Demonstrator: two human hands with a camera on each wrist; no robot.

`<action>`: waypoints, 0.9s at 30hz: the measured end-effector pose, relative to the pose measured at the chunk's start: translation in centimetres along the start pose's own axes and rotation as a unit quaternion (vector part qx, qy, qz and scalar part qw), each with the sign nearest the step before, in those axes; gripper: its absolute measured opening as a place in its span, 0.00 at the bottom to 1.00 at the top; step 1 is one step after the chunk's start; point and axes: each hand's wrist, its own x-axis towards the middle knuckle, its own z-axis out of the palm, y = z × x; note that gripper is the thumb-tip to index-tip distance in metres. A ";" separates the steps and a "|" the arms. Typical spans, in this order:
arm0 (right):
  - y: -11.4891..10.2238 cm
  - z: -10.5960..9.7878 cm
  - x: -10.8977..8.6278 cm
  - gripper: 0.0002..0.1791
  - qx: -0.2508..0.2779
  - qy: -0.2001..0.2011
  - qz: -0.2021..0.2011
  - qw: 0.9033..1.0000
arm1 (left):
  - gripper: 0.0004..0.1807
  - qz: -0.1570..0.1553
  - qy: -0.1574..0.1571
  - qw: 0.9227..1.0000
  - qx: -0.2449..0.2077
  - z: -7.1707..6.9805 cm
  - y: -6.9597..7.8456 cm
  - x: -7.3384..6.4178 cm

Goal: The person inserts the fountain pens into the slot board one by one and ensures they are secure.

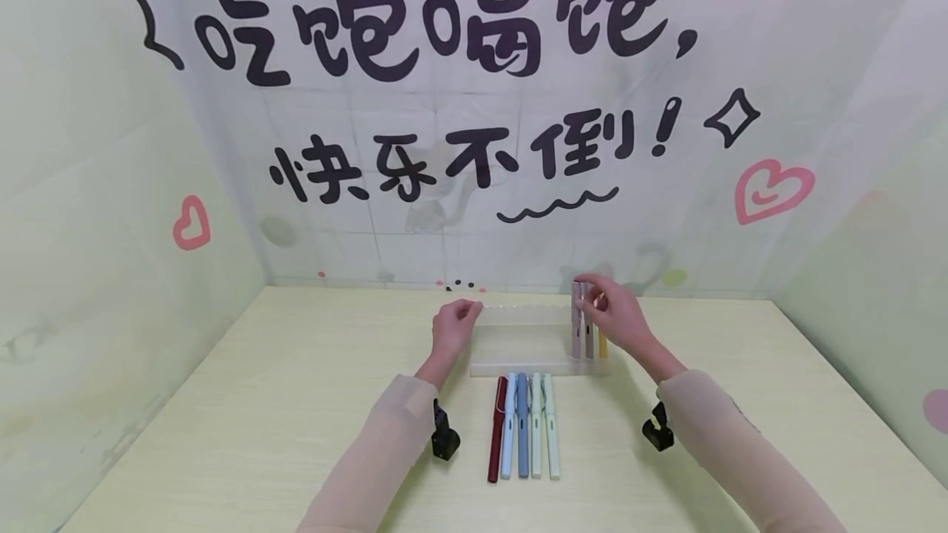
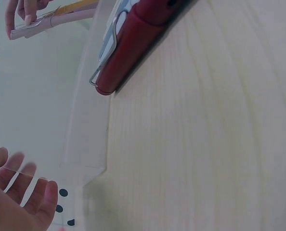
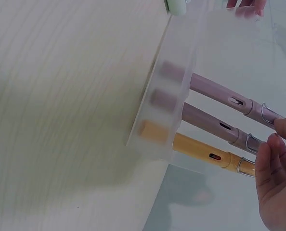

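a pale wood-grain table [image 1: 296, 410]; a backdrop [image 1: 355, 105] behind it; black lettering [image 1: 483, 163]; pink hearts [image 1: 773, 194] on either side.

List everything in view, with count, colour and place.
Stand: 1, translucent, on the table
Mauve pens: 2, mauve, in the stand's right end
Yellow pen: 1, orange-yellow, right of the mauve pair
Red pen: 1, dark red, leftmost in the row before the stand
Light blue pen: 1, beside the red
Blue pen: 1, row's middle
Green pens: 2, pale green, row's right end
Table: 1, pale wood-look, beneath
Backdrop: whitish with black writing and pink hearts, behind and at sides
Wrist cameras: 2, black, at the wrists
Sleeves: 2, pale beige, on the arms
Hands: 2; left gripping the stand's left edge, right pinching the left mauve pen
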 end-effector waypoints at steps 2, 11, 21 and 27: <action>0.1 0.0 0.0 0.19 -0.006 0.001 -0.006 1.000 | 0.14 -0.002 0.000 1.000 0.001 0.0 0.0 0.0; 0.3 0.0 0.2 0.20 -0.019 0.009 -0.008 1.000 | 0.14 -0.004 -0.001 1.000 0.000 0.1 -0.2 0.1; 0.4 0.2 0.4 0.21 -0.028 -0.003 0.000 1.000 | 0.14 -0.005 -0.001 1.000 -0.001 0.1 -0.1 0.0; 0.3 0.1 0.5 0.21 -0.030 -0.006 0.007 1.000 | 0.13 -0.005 0.002 1.000 -0.001 0.2 -0.1 0.0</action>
